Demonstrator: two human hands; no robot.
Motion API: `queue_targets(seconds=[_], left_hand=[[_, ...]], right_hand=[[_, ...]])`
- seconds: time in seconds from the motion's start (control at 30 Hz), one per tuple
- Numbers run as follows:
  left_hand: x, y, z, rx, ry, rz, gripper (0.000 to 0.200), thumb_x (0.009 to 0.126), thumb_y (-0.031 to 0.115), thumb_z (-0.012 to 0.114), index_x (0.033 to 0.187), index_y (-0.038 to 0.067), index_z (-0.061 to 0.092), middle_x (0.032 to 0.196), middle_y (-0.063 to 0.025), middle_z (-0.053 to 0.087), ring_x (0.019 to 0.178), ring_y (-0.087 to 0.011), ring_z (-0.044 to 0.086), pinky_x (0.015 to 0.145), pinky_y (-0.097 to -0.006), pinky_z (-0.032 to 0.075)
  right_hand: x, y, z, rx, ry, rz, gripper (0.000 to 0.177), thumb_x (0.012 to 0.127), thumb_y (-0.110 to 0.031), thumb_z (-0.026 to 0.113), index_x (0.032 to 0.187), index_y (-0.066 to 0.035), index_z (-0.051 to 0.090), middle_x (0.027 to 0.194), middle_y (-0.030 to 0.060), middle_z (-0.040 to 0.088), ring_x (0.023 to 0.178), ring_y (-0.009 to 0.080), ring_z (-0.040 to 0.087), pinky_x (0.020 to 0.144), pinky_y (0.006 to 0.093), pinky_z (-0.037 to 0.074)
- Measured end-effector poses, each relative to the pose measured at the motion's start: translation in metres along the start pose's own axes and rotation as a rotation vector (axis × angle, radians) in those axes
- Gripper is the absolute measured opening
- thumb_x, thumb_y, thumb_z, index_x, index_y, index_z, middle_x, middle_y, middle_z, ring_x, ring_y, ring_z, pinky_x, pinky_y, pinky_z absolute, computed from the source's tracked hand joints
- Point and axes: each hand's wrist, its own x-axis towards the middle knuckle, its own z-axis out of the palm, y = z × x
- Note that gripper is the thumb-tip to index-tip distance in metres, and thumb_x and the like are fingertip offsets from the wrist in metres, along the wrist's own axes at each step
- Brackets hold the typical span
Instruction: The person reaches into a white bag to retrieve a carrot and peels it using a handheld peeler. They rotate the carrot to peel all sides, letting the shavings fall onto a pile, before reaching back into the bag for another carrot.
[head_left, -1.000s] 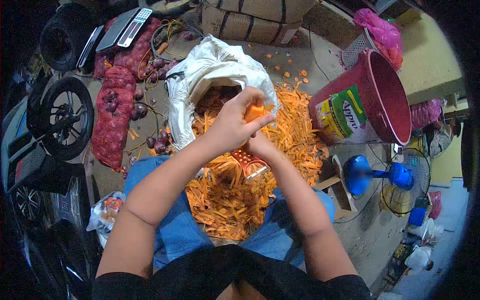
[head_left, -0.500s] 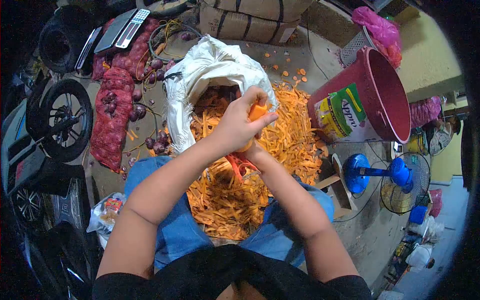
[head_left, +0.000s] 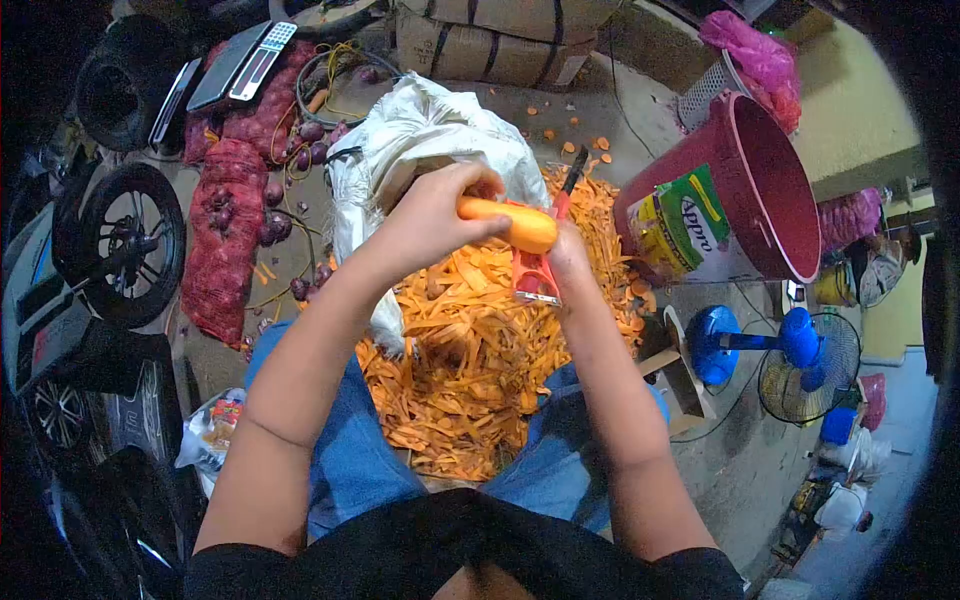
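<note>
Orange carrot (head_left: pixel 505 222) held crosswise, seemingly touching the red peeler (head_left: pixel 535 272).

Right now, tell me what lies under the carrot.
Under the carrot, held by the left hand, lies a heap of orange peelings. The right hand holds a red peeler beside it. The heap hides the floor beneath.

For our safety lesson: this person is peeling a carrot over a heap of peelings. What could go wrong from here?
The peeler in the right hand sits close to the left hand gripping the carrot; a slip might cut that hand. The heap of peelings on the floor might be slippery underfoot.
</note>
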Motion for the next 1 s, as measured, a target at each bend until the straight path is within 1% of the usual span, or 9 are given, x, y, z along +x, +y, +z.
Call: queue_targets(seconds=[0.03, 0.17, 0.3, 0.37, 0.4, 0.5, 0.7, 0.93, 1.0], left_hand=[[0.0, -0.003, 0.0, 0.054, -0.067, 0.036, 0.029, 0.064, 0.017, 0.063, 0.082, 0.0, 0.049, 0.077, -0.0108, 0.053, 0.072, -0.0192, 0.053, 0.066, -0.0291, 0.041], [-0.005, -0.007, 0.003, 0.277, -0.288, -0.035, 0.032, 0.061, 0.022, 0.062, 0.083, 0.002, 0.052, 0.074, -0.0161, 0.054, 0.071, -0.0275, 0.054, 0.065, -0.0328, 0.042], [-0.008, -0.004, 0.009, 0.349, -0.326, -0.111, 0.033, 0.058, 0.018, 0.062, 0.085, 0.003, 0.051, 0.075, -0.0166, 0.055, 0.072, -0.0293, 0.053, 0.063, -0.0323, 0.042], [-0.004, -0.01, 0.011, 0.313, -0.3, -0.093, 0.033, 0.057, 0.016, 0.06, 0.086, 0.003, 0.051, 0.074, -0.0162, 0.055, 0.071, -0.0277, 0.054, 0.063, -0.0314, 0.042], [-0.003, -0.007, 0.009, 0.213, -0.26, -0.116, 0.031, 0.056, 0.015, 0.059, 0.084, 0.003, 0.052, 0.074, -0.0164, 0.055, 0.07, -0.0273, 0.055, 0.062, -0.032, 0.042], [0.0, -0.019, 0.011, 0.049, -0.119, -0.138, 0.028, 0.055, 0.011, 0.058, 0.08, 0.002, 0.053, 0.07, -0.0161, 0.056, 0.067, -0.0262, 0.056, 0.06, -0.0311, 0.042], [0.005, -0.012, 0.01, 0.182, -0.042, -0.193, 0.027, 0.055, 0.012, 0.061, 0.078, 0.0, 0.052, 0.066, -0.015, 0.055, 0.064, -0.0262, 0.055, 0.058, -0.031, 0.042], [0.005, -0.007, 0.015, 0.229, -0.043, -0.184, 0.026, 0.056, 0.013, 0.061, 0.078, 0.001, 0.053, 0.067, -0.0159, 0.055, 0.064, -0.028, 0.055, 0.058, -0.0316, 0.042], [0.003, -0.005, 0.015, 0.185, -0.022, -0.059, 0.026, 0.056, 0.013, 0.061, 0.078, 0.002, 0.052, 0.067, -0.0159, 0.055, 0.065, -0.0287, 0.054, 0.058, -0.0319, 0.043]], right_hand=[[0.002, 0.0, 0.0, -0.39, 0.386, -0.156, 0.028, 0.08, -0.03, 0.042, 0.083, -0.004, 0.05, 0.068, 0.0037, 0.053, 0.055, 0.0129, 0.052, 0.049, 0.0234, 0.044], [0.001, -0.007, 0.001, -0.508, 0.437, -0.204, 0.012, 0.079, -0.01, 0.043, 0.08, 0.0, 0.05, 0.074, 0.0087, 0.055, 0.063, 0.0151, 0.054, 0.056, 0.0245, 0.043], [-0.002, -0.008, 0.001, -0.71, 0.366, -0.22, 0.011, 0.075, -0.01, 0.046, 0.078, 0.0, 0.051, 0.066, 0.0076, 0.056, 0.061, 0.014, 0.053, 0.053, 0.0258, 0.041], [-0.007, -0.01, -0.002, -1.174, 0.246, -0.432, 0.012, 0.071, -0.011, 0.05, 0.077, -0.001, 0.052, 0.063, 0.0117, 0.055, 0.058, 0.0189, 0.054, 0.052, 0.0295, 0.039], [-0.011, -0.014, 0.0, -1.328, 0.294, -0.473, 0.015, 0.066, -0.011, 0.051, 0.078, -0.002, 0.051, 0.065, 0.018, 0.052, 0.06, 0.0292, 0.053, 0.054, 0.0355, 0.039], [-0.02, -0.019, 0.007, -1.582, 0.346, -0.368, 0.018, 0.075, -0.019, 0.048, 0.08, -0.002, 0.051, 0.062, 0.0103, 0.053, 0.056, 0.019, 0.051, 0.052, 0.0302, 0.038], [-0.028, -0.015, 0.013, -1.679, 0.359, -0.421, 0.02, 0.074, -0.022, 0.049, 0.077, -0.002, 0.05, 0.059, 0.0195, 0.049, 0.056, 0.0341, 0.049, 0.05, 0.0364, 0.037], [-0.026, -0.014, 0.006, -1.722, 0.387, -0.424, 0.02, 0.075, -0.02, 0.049, 0.076, 0.0, 0.049, 0.06, 0.0195, 0.049, 0.057, 0.0338, 0.048, 0.052, 0.0366, 0.037], [-0.025, -0.015, 0.005, -1.623, 0.341, -0.374, 0.019, 0.075, -0.019, 0.049, 0.077, 0.0, 0.049, 0.063, 0.0199, 0.049, 0.058, 0.0352, 0.047, 0.053, 0.0367, 0.037]])
